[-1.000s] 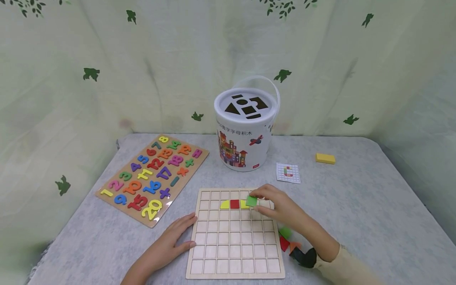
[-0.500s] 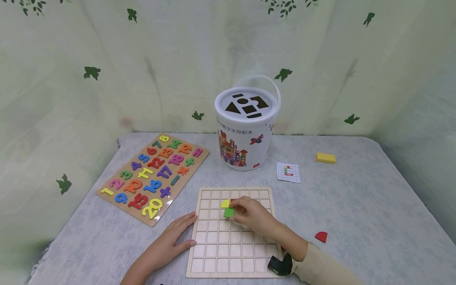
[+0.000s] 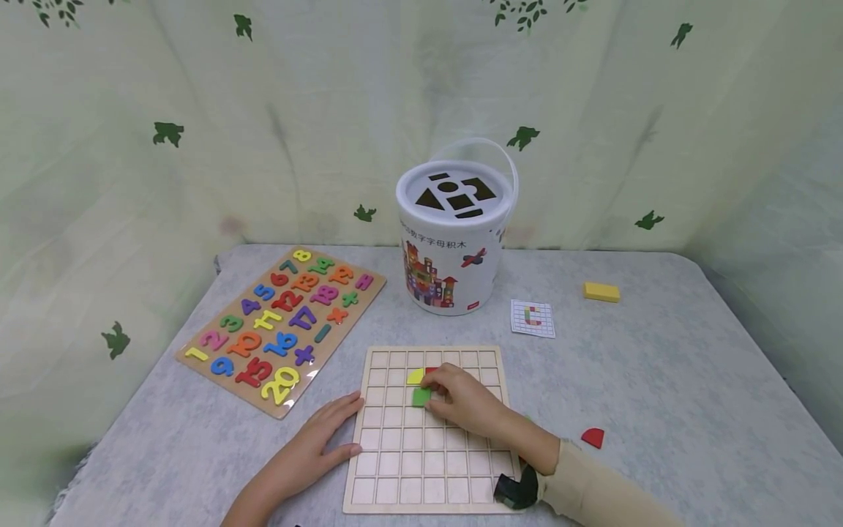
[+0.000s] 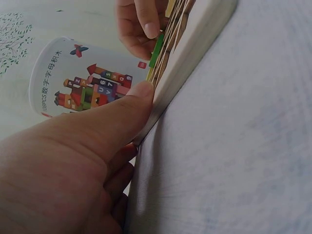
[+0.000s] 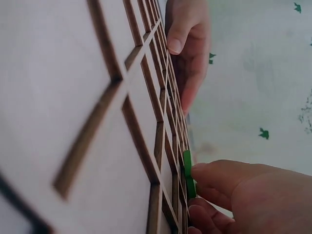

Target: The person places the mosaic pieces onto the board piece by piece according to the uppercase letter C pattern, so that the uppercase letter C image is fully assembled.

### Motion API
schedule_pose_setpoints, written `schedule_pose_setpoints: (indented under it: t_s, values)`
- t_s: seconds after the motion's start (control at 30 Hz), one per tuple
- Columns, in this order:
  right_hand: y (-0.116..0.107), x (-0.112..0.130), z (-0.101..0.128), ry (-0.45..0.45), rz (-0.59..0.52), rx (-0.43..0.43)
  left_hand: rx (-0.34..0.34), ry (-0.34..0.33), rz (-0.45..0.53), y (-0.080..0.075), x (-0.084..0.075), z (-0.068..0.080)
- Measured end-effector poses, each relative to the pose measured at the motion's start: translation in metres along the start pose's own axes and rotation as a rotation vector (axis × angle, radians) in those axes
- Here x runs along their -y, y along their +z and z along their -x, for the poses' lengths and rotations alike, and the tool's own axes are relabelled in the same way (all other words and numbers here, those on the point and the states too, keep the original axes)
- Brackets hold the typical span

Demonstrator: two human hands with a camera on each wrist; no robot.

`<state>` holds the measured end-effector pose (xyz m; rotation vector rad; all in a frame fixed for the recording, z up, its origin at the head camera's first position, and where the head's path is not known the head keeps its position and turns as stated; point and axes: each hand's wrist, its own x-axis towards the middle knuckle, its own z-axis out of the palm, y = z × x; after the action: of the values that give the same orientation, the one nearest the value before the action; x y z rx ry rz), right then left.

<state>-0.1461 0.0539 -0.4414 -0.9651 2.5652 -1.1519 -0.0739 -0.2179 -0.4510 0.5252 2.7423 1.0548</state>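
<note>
A wooden grid board (image 3: 391, 462) lies flat on the table. My left hand (image 3: 309, 446) rests against its left edge, thumb and fingers spread along the rim; the left wrist view shows the thumb (image 4: 127, 109) touching that edge. Over the upper middle of the grid, my right hand (image 3: 466, 399) pinches a green square tile (image 3: 420, 397) at the cell below a yellow tile (image 3: 415, 377) with a curved corner. In the right wrist view the green tile (image 5: 188, 173) sits at the board's surface, slightly tilted. A red tile (image 3: 431, 370) is partly hidden by the right fingers.
Behind the board stands a white bucket (image 3: 454, 241) with a shape-cutout lid. A number puzzle board (image 3: 263, 344) lies at left. To the right are a pattern card (image 3: 533, 318), a yellow block (image 3: 601, 292) and a red quarter-round tile (image 3: 593, 438). Other tiles are mostly hidden under the right forearm.
The right hand has carried the green tile left and toward me, from beside the right yellow tile to the cell below the left one. The left hand has stayed still.
</note>
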Motion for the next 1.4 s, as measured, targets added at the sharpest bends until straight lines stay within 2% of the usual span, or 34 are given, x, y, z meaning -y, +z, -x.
schedule_pose_setpoints:
  t_s: [0.17,0.47,0.63,0.77,0.9,1.0,1.1,1.23,1.4]
  values:
    - [0.001,0.002,-0.002,-0.013,0.035,-0.012,0.001,-0.007,-0.002,0.000,-0.001,0.000]
    - [0.004,0.005,-0.007,-0.029,0.194,-0.048,0.000,-0.007,-0.002,0.000,-0.001,0.000]
    - [0.004,0.006,-0.007,-0.027,0.217,-0.037,-0.001,-0.004,-0.004,0.000,0.000,0.000]
    - [0.000,0.005,-0.004,-0.001,0.174,0.021,0.004,-0.004,0.000,0.000,0.000,0.000]
    - [-0.007,0.004,0.001,0.016,0.073,0.091,0.003,-0.002,0.002,0.000,0.000,0.000]
    - [-0.015,0.006,0.005,0.020,0.001,0.107,0.005,-0.002,0.008,0.001,0.000,0.000]
    - [-0.026,0.010,0.012,0.018,-0.053,0.087,0.006,0.002,0.010,0.001,0.000,0.000]
    - [-0.043,0.013,0.026,0.002,-0.094,0.020,-0.004,0.019,0.000,0.001,0.001,0.000]
    - [-0.063,0.004,0.051,0.025,-0.075,-0.052,-0.012,0.031,-0.011,0.001,0.002,0.001]
